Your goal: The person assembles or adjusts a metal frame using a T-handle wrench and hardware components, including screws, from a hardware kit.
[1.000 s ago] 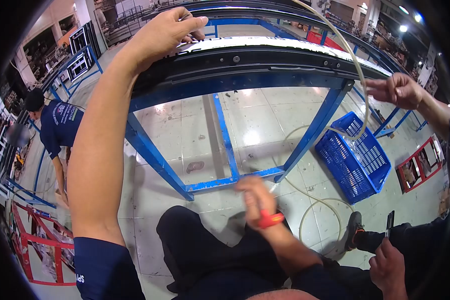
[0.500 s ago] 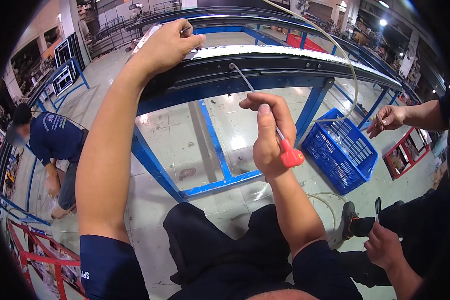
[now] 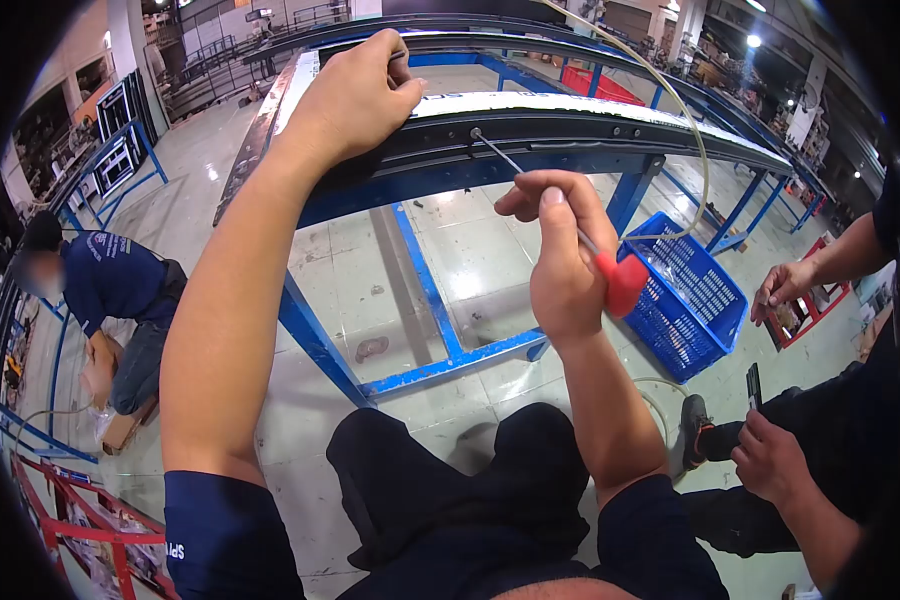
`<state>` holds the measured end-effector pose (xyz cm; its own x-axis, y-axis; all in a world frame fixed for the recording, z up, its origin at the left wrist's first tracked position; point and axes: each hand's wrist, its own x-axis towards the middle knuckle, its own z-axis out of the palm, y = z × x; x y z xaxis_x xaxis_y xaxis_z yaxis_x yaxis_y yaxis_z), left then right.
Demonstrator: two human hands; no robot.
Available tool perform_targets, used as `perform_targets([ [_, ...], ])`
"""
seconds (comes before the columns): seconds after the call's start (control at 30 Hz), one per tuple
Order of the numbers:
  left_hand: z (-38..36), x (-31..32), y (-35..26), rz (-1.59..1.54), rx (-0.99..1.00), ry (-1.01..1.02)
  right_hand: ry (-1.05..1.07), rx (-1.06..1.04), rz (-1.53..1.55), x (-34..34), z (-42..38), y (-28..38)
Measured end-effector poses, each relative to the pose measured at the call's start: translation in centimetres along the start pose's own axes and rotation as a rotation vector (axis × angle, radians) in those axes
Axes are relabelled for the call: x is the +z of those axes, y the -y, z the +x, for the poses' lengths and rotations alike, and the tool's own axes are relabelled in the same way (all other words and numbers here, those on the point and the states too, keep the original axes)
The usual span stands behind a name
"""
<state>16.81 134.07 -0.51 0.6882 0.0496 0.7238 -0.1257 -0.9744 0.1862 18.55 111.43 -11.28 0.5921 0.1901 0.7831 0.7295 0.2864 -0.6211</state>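
Observation:
My right hand point(image 3: 568, 262) is closed around a screwdriver point(image 3: 622, 284) with a red handle and a thin metal shaft. The shaft slants up and left, its tip at a small screw or hole point(image 3: 476, 134) in the side of a long black metal profile point(image 3: 540, 136). My left hand point(image 3: 362, 92) is above the profile's left part, with fingers curled and thumb near the index finger. Whatever lies within those fingers is too small or hidden to make out. White printed film point(image 3: 515, 101) covers the profile's top.
The profile lies on a blue steel stand point(image 3: 410, 384). A blue plastic crate point(image 3: 685, 300) and a pale hose point(image 3: 706, 180) are at the right. A co-worker's hand point(image 3: 770, 455) there holds a small black object point(image 3: 754, 385). Another person point(image 3: 120, 290) crouches at the left.
My right hand and the screwdriver have shifted slightly right, with the handle turned; the tip stays on the same spot. My left hand appears slightly further right. The co-worker's hands have lowered slightly.

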Motion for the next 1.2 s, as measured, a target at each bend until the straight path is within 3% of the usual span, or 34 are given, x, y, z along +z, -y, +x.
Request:
perform_targets([
  [0.07, -0.6, 0.5, -0.6, 0.02, 0.087, -0.099, -0.029, 0.037, -0.033, 0.8, 0.0, 1.0],
  [0.13, -2.0, 1.0, -2.1, 0.119, 0.504, -0.272, -0.056, 0.041, -0.063, 1.2, -0.2, 0.9],
  [0.23, -3.3, 3.8, -4.5, -0.082, 0.778, -0.275, -0.066, -0.005, 0.011, 1.3, -0.2, -0.1],
  [0.33, -3.3, 5.6, -4.7, -0.073, 0.687, -0.202, -0.029, -0.069, -0.026, 0.8, -0.1, -1.1],
  [0.43, -2.8, 6.0, -3.9, -0.064, 0.727, -0.253, 0.026, -0.099, -0.09, 0.7, -0.6, -1.5],
  [0.57, -2.8, 6.2, -3.8, -0.143, 0.663, -0.236, 0.134, 0.167, -0.234, -2.5, -3.8, -2.0],
  [0.63, -2.8, 6.0, -4.6, -0.169, 0.633, -0.224, 0.029, 0.23, -0.203, -5.0, -5.8, -2.2],
  [0.7, -2.9, 6.0, -4.6, -0.125, 0.595, -0.199, -0.148, 0.204, 0.032, -7.2, -6.7, -1.1],
  [0.77, -3.0, 6.0, -4.9, -0.105, 0.585, -0.189, -0.027, -0.001, 0.019, -8.5, -6.0, 1.9],
  [0.83, -3.0, 6.0, -5.2, -0.102, 0.576, -0.195, 0.15, -0.17, -0.212, -8.3, -4.1, 5.0],
  [0.97, -3.3, 5.8, -4.9, -0.101, 0.571, -0.19, 0.309, -0.062, -0.288, -6.7, -1.9, 6.3],
  [1.03, -3.5, 6.1, -4.6, -0.098, 0.521, -0.188, 0.432, 0.11, -0.257, -7.1, -1.3, 6.0],
  [1.1, -4.7, 5.7, -5.2, -0.116, 0.619, -0.298, 0.399, 0.078, -0.288, -6.9, -1.0, 6.4],
  [1.2, -9.5, 7.1, -6.2, -0.292, 0.403, -0.384, 0.451, 0.087, -0.387, -7.8, -0.4, 6.9],
])
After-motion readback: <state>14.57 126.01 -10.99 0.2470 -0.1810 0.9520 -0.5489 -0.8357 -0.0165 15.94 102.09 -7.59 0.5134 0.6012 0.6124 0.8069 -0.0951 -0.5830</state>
